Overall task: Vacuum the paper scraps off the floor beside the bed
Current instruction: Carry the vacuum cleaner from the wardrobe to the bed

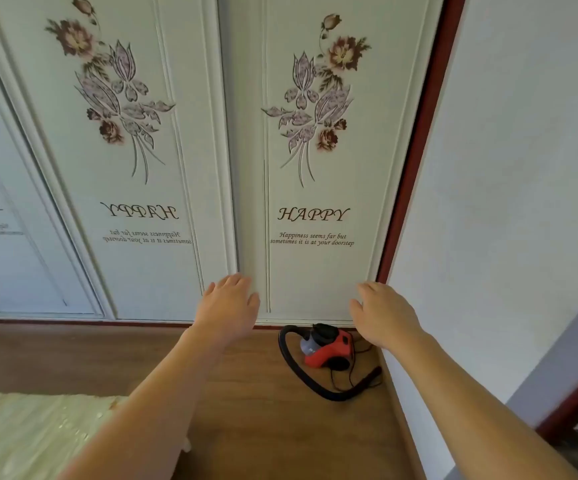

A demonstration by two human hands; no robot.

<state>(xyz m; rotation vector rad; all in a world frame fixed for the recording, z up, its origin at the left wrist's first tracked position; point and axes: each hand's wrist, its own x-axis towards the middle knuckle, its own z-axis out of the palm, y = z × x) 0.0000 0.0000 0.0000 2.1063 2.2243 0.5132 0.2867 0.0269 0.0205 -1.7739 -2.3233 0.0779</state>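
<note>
Above the red vacuum, both hands spread; left hand, right hand.

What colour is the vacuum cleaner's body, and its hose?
In the head view, the vacuum cleaner has a red body and a black hose.

A red vacuum with a black hose lies on brown wood-grain floor before white wardrobe doors printed with mauve-and-brown flowers and dark lettering, near pale cream bedding.

One left hand, one right hand, one red vacuum, one bed
</note>
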